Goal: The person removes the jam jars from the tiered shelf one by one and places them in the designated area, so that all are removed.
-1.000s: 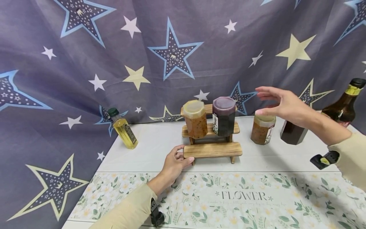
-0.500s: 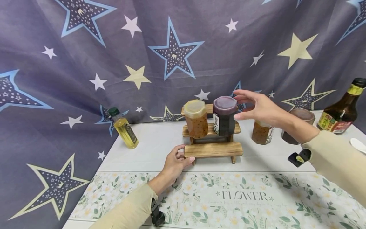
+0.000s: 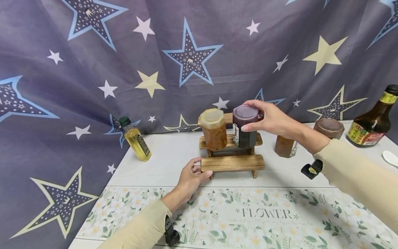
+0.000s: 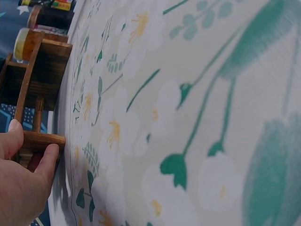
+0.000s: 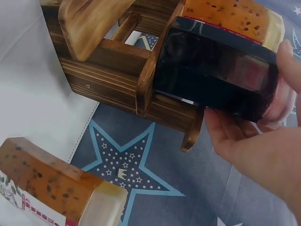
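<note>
A stepped wooden shelf rack (image 3: 233, 163) stands on the table. My left hand (image 3: 190, 178) grips its left end at the lowest step; in the left wrist view, the thumb and fingers of that hand (image 4: 26, 174) pinch the wooden leg. Side by side on the middle step are an orange jam jar (image 3: 214, 135) with dark specks and a dark purple jam jar (image 3: 248, 136). My right hand (image 3: 273, 119) holds the purple jar near its lid, thumb in front and fingers behind. In the right wrist view, the dark jar (image 5: 211, 70) still rests against the rack.
Right of the rack are another orange jar (image 3: 283, 147) and a dark jar (image 3: 329, 127), both partly behind my right arm. A brown sauce bottle (image 3: 370, 124) and a white spoon (image 3: 390, 158) lie farther right. An oil bottle (image 3: 138, 143) stands left, before a starry curtain (image 3: 124, 34).
My right hand has moved left from above the orange jar on the right to the purple jar on the rack and closed round it. My left hand stays on the rack.
</note>
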The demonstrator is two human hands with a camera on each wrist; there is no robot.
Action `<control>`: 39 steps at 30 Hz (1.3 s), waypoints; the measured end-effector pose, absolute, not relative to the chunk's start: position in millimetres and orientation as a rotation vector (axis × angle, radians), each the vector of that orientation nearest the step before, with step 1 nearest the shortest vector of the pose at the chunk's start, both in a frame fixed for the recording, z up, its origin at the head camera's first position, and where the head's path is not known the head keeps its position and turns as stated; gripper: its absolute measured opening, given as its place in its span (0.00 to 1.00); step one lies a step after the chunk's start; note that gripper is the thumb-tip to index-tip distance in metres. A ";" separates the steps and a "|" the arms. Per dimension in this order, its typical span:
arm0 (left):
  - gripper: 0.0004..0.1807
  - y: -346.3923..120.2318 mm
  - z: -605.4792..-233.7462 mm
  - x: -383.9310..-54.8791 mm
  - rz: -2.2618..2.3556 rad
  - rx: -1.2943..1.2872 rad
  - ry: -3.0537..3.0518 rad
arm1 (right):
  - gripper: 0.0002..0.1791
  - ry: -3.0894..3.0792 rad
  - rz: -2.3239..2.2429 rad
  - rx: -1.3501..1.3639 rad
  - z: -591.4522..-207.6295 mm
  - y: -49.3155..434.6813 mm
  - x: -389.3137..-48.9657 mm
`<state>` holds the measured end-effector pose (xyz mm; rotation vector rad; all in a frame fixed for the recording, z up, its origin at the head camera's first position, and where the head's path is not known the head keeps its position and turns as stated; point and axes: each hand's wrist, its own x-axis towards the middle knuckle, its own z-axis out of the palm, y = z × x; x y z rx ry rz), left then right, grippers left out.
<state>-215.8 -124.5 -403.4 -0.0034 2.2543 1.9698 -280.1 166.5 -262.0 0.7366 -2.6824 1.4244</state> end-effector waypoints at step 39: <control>0.36 -124.9 -403.5 -215.9 1.957 -0.002 2.276 | 0.35 -2.604 1.379 0.422 -248.0 236.4 -234.0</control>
